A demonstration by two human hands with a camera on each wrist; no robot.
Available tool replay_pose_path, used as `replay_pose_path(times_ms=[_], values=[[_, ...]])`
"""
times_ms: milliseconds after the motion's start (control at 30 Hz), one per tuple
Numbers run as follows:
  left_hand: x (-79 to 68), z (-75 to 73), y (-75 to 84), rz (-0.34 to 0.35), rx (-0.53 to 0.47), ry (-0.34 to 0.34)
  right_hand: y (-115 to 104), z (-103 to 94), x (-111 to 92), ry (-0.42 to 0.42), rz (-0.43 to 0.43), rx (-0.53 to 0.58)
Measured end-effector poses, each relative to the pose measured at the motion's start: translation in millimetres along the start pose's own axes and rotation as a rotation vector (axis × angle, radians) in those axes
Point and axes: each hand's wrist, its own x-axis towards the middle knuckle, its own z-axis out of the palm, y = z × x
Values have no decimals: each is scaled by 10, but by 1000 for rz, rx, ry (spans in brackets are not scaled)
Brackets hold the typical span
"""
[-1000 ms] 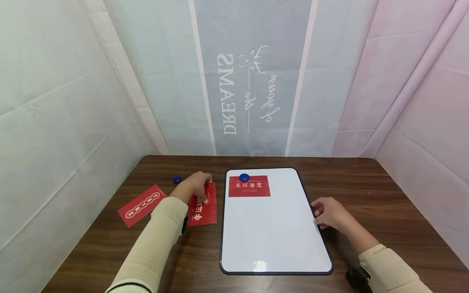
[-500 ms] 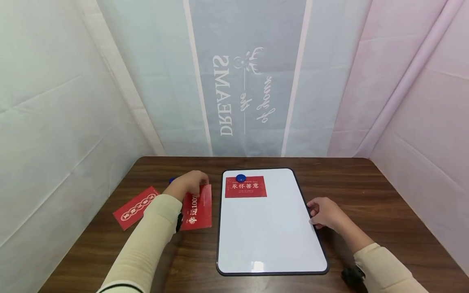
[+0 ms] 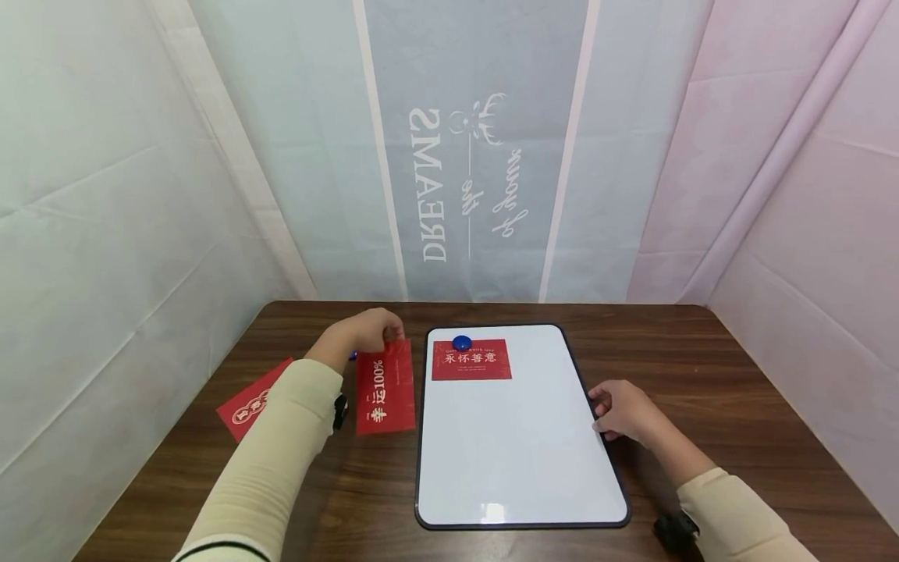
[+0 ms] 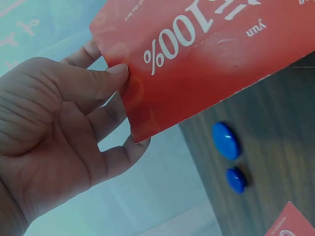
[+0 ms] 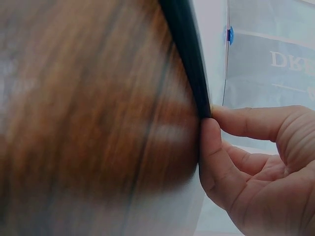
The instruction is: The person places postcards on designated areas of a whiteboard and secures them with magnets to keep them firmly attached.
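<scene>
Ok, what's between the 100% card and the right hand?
The whiteboard, bare along that stretch, its edge pinched by the right hand; head view shows it.

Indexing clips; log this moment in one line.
left hand: pinches red "100%" card | right hand: grips whiteboard by rim | blue magnet: on whiteboard's red card

Brown wood-grain table [image 3: 674, 351], printed curtain [image 3: 485, 156] behind.
</scene>
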Motion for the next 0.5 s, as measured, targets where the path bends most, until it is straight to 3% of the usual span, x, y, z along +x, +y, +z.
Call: replay_pose_path(times_ms=[333,500], values=[[-84,-167,113,63,-6,-21,1,-3,0,-6,1,3],[-111,-224,129,63,-48,-14,-2,-13,-5,-6,-1,-1]])
